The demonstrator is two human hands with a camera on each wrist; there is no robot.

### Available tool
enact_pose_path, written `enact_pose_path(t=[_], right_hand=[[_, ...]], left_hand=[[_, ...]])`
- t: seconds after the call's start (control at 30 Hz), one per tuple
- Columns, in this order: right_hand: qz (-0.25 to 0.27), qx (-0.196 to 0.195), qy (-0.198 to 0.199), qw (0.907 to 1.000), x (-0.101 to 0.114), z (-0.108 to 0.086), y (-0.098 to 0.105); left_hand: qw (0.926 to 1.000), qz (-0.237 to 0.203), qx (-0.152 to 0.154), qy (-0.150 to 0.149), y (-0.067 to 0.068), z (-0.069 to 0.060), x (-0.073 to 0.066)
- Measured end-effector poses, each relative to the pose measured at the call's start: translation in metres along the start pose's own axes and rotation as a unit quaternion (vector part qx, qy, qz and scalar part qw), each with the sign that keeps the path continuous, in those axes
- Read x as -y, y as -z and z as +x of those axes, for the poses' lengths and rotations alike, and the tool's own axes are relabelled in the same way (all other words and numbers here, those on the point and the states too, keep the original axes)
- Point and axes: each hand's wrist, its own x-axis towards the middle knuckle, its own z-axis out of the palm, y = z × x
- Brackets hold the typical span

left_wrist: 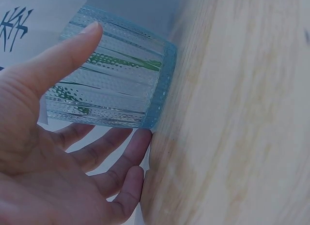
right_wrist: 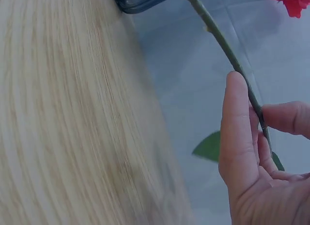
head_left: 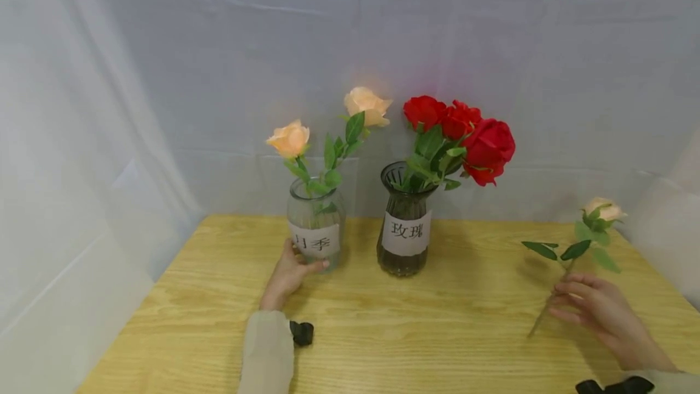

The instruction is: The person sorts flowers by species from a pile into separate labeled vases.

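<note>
On the left of the table a clear glass vase (head_left: 316, 214) with a white paper label stands upright and holds two peach roses (head_left: 367, 106). My left hand (head_left: 290, 272) holds its lower part, the thumb across the front and the fingers along the left side. In the left wrist view, the ribbed vase base (left_wrist: 121, 75) lies between thumb and fingers. My right hand (head_left: 598, 315) pinches the stem of a single peach rose (head_left: 603, 210) above the table's right side. In the right wrist view, the green stem (right_wrist: 220, 36) passes between thumb and fingers.
A dark glass vase (head_left: 403, 263) with a label stands right of the clear one. Its red roses (head_left: 488, 149) lean to the right. The wooden table (head_left: 437, 333) meets a pale cloth backdrop (head_left: 246, 65) at its back edge.
</note>
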Motion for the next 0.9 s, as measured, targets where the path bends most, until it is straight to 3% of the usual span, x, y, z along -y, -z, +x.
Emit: enact_pose_path(t=[0.37,0.6,0.9], right_hand=[[0.005,-0.031,0.002,0.9995,0.000,0.003,-0.023],[0.073,-0.016,0.044,0.9962,0.002,0.008,-0.041],[0.111,-0.017,0.061,0.9918,0.000,0.013,-0.058]], left_hand=[[1.0000,-0.001,0.000,-0.003,0.000,0.000,0.000],[1.0000,-0.005,0.002,-0.003,0.000,0.000,0.000],[0.9999,-0.005,0.010,-0.006,0.001,-0.001,0.000]])
